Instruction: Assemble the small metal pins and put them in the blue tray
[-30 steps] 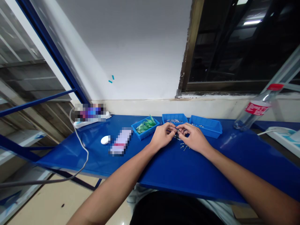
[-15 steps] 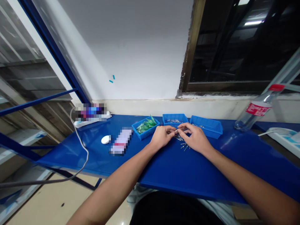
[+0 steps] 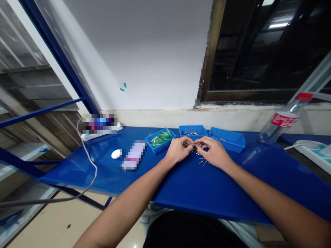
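My left hand [image 3: 179, 150] and my right hand [image 3: 213, 151] meet fingertip to fingertip over the blue table. Both are closed in a pinch around something small, mostly covered by the fingers. Under and beside my right hand lie several thin, shiny metal pins [image 3: 203, 161], perhaps screws or rivets. Just beyond my hands is a blue bin [image 3: 193, 128] with similar metal pieces inside. A second blue bin [image 3: 236, 144] stands to its right, with a few small pieces in its left end.
To the left are a blue bin [image 3: 162, 148] of green packets [image 3: 161, 138], a blurred phone-like item [image 3: 134, 155], a white round object [image 3: 116, 154] and a power strip [image 3: 102, 133] with a cable. A plastic bottle [image 3: 283, 120] and another power strip [image 3: 315, 151] stand right.
The fingers of both hands have shifted slightly at the pinch, with the right fingers curling in more. The bins and loose pins stay where they were.
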The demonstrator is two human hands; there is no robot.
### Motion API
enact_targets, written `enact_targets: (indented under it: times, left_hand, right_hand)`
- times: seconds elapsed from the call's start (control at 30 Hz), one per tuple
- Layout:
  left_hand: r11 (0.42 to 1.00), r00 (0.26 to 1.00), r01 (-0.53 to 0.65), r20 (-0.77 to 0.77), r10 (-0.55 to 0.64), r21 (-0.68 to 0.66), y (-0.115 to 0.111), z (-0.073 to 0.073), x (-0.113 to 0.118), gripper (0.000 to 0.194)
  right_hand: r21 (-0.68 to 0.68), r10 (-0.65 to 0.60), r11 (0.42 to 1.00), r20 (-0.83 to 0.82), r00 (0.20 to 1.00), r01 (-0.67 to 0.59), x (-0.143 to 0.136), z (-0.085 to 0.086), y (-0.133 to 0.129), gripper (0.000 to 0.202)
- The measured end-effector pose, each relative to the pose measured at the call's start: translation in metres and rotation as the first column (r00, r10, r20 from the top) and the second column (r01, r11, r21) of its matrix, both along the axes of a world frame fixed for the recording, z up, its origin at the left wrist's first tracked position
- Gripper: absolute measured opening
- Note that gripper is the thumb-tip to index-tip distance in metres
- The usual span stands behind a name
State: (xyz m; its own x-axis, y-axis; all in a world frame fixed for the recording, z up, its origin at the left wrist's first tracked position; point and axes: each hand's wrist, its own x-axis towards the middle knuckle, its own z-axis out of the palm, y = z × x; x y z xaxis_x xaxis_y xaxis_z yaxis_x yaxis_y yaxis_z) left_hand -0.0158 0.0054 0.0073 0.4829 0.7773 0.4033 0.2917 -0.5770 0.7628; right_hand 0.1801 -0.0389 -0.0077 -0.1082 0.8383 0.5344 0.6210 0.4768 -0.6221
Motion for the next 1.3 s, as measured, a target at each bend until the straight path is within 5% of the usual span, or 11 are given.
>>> enact_targets:
  times: [0.2,0.67,0.97,1.3]
  left_hand:
    - [0.998,0.996,0.035,-0.075,-0.038,-0.043,-0.002,0.003,-0.002,0.036]
    - [0.995,0.999,0.014,0.032,-0.011,-0.097,0.003,-0.003,0.000,0.013]
    - [0.983,0.970,0.098,0.238,-0.059,-0.158,0.007,-0.009,0.002,0.035]
    - [0.979,0.960,0.130,0.265,-0.085,-0.157,0.004,-0.007,0.003,0.033]
  right_hand:
    - [-0.029,0.011,0.999,-0.073,0.997,-0.013,0.001,0.001,0.000,0.013]
    - [-0.091,-0.010,0.996,-0.171,0.985,-0.006,-0.003,-0.002,0.001,0.018]
    - [-0.057,0.005,0.998,-0.216,0.976,-0.018,0.001,-0.002,0.002,0.025]
    - [-0.026,-0.100,0.995,-0.196,0.976,0.096,0.000,0.005,-0.002,0.027]
